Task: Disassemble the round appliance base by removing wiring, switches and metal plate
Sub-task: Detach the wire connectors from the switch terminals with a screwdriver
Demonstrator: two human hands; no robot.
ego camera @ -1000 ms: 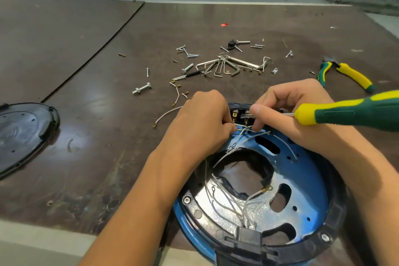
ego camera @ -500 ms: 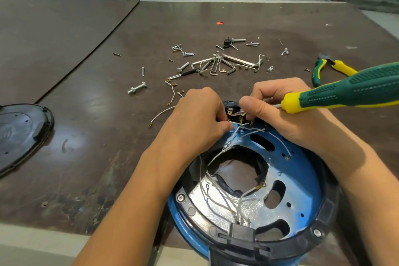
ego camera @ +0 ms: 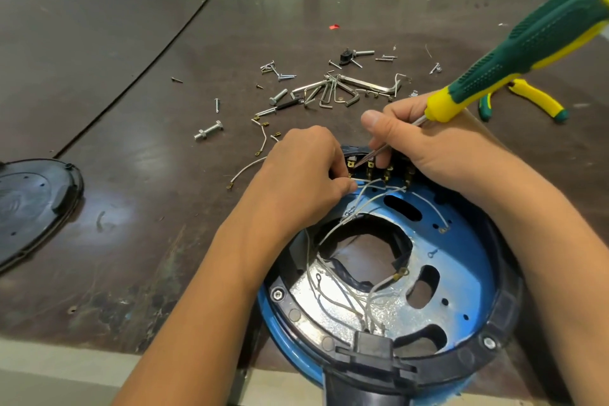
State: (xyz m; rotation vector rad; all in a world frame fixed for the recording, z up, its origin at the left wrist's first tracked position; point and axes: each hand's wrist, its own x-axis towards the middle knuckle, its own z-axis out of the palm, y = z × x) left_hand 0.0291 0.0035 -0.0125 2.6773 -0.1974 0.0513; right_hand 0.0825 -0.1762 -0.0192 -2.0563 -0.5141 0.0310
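Note:
The round appliance base (ego camera: pixel 504 333), black-rimmed with a blue metal plate (ego camera: pixel 468 260), lies open at the table's near edge. White wires (ego camera: pixel 333 293) run across the plate to a row of brass switch terminals (ego camera: pixel 389 171) at its far rim. My left hand (ego camera: pixel 303 175) pinches a wire end at the leftmost terminal. My right hand (ego camera: pixel 438 148) grips a green and yellow screwdriver (ego camera: pixel 527 43), its shaft angled down with the tip at the terminals.
Loose screws, bolts and hex keys (ego camera: pixel 329 92) lie scattered beyond the base, with cut wire pieces (ego camera: pixel 247 168) near my left hand. Yellow-green pliers (ego camera: pixel 534 99) lie at the right. A black round cover (ego camera: pixel 29 208) sits at the left edge.
The screwdriver handle has swung upward from nearly level to steeply tilted, and its tip has come down onto the terminals. The left hand stays at the wire.

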